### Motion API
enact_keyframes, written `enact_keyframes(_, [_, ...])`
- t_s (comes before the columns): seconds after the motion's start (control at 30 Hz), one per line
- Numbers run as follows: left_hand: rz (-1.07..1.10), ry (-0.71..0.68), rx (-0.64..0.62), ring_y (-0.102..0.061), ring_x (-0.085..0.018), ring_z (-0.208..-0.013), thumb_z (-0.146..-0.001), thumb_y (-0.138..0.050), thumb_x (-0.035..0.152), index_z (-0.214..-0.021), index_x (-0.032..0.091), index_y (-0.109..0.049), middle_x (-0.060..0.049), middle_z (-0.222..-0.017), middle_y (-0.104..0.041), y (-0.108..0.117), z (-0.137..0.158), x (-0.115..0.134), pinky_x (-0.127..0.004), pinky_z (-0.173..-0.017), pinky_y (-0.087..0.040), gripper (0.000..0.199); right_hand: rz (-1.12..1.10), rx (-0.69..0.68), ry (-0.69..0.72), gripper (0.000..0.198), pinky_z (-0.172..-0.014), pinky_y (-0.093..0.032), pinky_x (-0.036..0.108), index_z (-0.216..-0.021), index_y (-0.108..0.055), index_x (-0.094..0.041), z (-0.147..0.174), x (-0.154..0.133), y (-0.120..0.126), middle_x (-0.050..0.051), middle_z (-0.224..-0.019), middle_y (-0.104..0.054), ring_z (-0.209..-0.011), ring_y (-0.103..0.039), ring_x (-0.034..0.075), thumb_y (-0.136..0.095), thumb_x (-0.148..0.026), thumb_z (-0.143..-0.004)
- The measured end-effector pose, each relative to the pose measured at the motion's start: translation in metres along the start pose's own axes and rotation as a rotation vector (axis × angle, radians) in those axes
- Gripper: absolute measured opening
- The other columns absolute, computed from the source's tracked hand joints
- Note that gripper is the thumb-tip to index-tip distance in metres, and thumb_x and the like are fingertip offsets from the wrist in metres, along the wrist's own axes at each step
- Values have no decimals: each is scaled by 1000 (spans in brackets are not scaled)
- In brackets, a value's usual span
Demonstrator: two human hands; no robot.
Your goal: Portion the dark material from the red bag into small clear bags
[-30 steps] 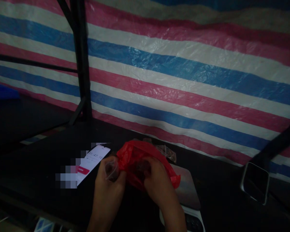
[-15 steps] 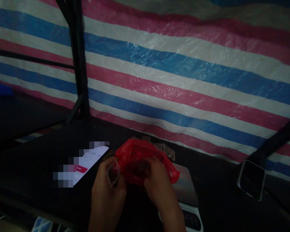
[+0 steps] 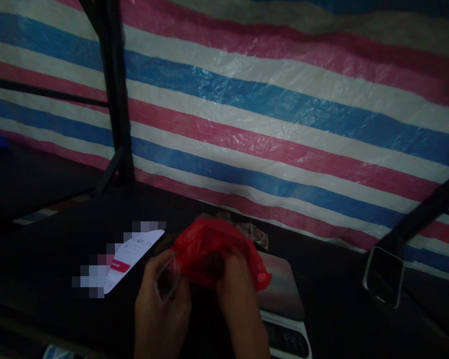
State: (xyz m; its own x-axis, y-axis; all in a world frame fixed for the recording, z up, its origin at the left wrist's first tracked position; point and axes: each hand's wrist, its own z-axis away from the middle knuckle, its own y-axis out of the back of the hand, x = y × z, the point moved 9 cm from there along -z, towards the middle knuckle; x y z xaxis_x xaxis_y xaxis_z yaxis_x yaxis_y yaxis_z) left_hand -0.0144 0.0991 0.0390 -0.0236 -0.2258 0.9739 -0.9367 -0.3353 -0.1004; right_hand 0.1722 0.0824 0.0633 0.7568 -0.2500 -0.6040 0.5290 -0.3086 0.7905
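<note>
– What does the left hand (image 3: pixel 160 311) hold?
– It grasps a clear plastic bag (image 3: pixel 167 282), lower middle of the frame.
– And the right hand (image 3: pixel 236 281)?
– It is inside the red plastic bag (image 3: pixel 205 234), just beside; its grip I cannot tell.

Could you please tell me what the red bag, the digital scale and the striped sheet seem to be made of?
The red bag looks like thin, slightly glossy plastic film, given its crinkles. The digital scale has a smooth platform with a soft sheen, perhaps metal, and a pale body, probably plastic. The striped sheet is likely plastic tarpaulin: its wrinkles catch shiny highlights.
</note>
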Motion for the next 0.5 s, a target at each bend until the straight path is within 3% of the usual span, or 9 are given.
enact_keyframes(0.1, [39, 74, 41, -73, -28, -95, -63, -75, 44, -99, 24, -65, -5, -101, -74, 3, -3, 6, -42, -84, -63, 43, 33, -4, 5, 75, -120, -45, 42, -130, -75, -16, -5, 3, -6, 14, -142, -70, -138, -62, 29, -50, 14, -67])
enact_keyframes(0.27, [84, 153, 4, -72, -26, -91, -60, -76, 44, -100, 24, -66, -4, -99, -74, 2, -7, 1, -39, -79, -62, 46, -17, 1, 59, 72, -117, -46, 41, -122, -79, -18, -8, 0, -9, 12, -134, -72, -132, -65, 28, -50, 13, -63])
enact_keyframes(0.5, [27, 68, 15, -72, -26, -96, -69, -74, 40, -103, 27, -64, -2, -101, -73, 7, -14, -2, -42, -86, -62, 38, -217, -8, 101, 67, -112, -49, 38, -120, -78, -18, -1, -5, 7, 10, -128, -78, -124, -70, 23, -45, 12, -70])
